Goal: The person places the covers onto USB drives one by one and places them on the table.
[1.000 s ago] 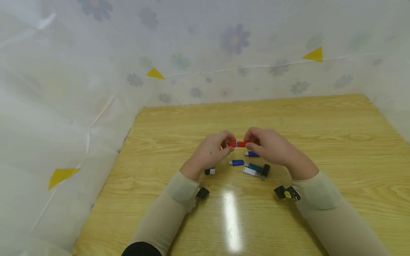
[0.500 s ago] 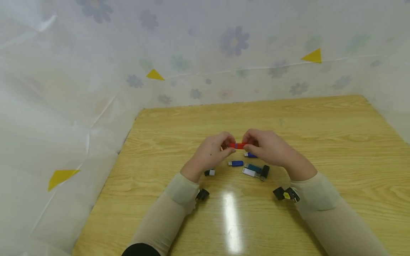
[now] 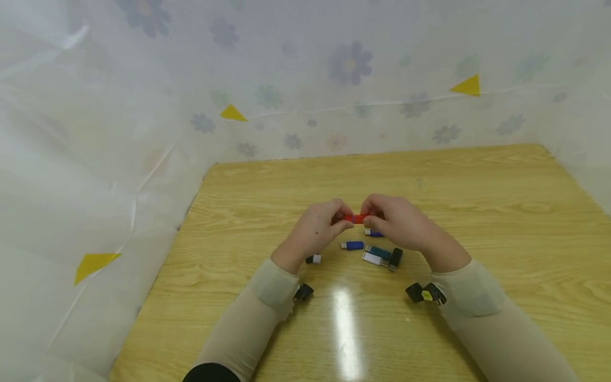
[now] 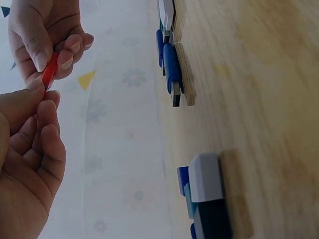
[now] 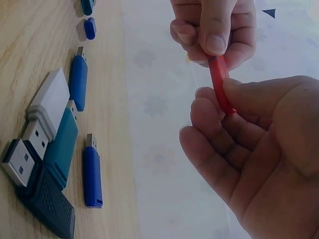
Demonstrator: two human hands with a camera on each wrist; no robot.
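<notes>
My left hand point(image 3: 315, 228) and right hand point(image 3: 403, 220) face each other above the wooden table. Between them they hold a small red USB stick point(image 5: 219, 82), raised off the tabletop. The left thumb and fingers pinch one end; the right thumb and fingers pinch the other. A thin bluish band shows on the stick near the left fingertips. Much of both ends is covered by the fingers. Just below the hands in the head view lie a blue USB stick point(image 3: 354, 245) and another blue stick point(image 3: 374, 233), partly behind the right hand.
A teal USB stick point(image 3: 379, 252), a white stick point(image 3: 374, 259) and a black stick point(image 3: 395, 258) lie in a cluster. Caps lie by the left wrist, one of them white and dark point(image 4: 206, 177). Flowered sheeting point(image 3: 350, 63) surrounds the table's back and sides.
The hands have drawn slightly closer together along the red USB stick, and the blue band in its middle has narrowed. Both hands keep their pinch; the sticks on the table stay put.
</notes>
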